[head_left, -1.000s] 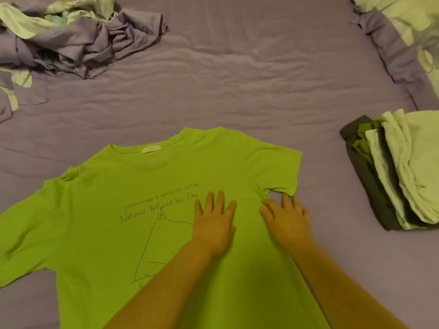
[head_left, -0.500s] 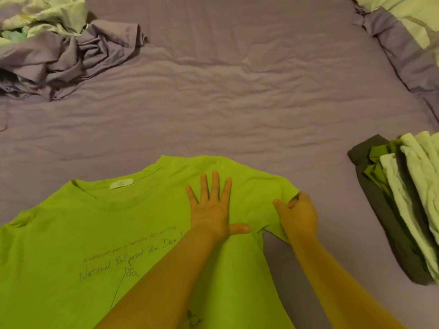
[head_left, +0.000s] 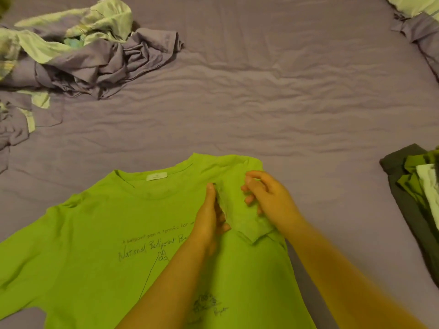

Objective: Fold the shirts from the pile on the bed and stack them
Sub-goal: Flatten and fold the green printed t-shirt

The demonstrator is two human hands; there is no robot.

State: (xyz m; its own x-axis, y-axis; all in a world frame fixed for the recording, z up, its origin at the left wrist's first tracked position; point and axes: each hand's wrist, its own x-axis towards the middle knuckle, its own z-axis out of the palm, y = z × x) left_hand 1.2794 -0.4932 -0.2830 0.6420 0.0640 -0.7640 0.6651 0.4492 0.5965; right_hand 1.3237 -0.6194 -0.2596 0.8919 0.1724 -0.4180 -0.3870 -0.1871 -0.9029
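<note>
purple bedsheet (head_left: 261,96) under lime-green cotton t-shirt (head_left: 95,233): right hand (head_left: 268,198) pinches its sleeve folded inward, toward flat-edged left hand (head_left: 209,217) marking the crease.

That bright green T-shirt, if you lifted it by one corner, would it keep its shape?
Probably not. The green T-shirt looks thin and floppy: its sleeve already lies folded over under the right hand. It seems light, and would likely drag on the wrinkled bedsheet.

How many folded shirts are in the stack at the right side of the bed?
4 layers show in the stack at the right edge: a dark one lowest, two green, one pale on top. The frame cuts it off, so more may be hidden.
</note>
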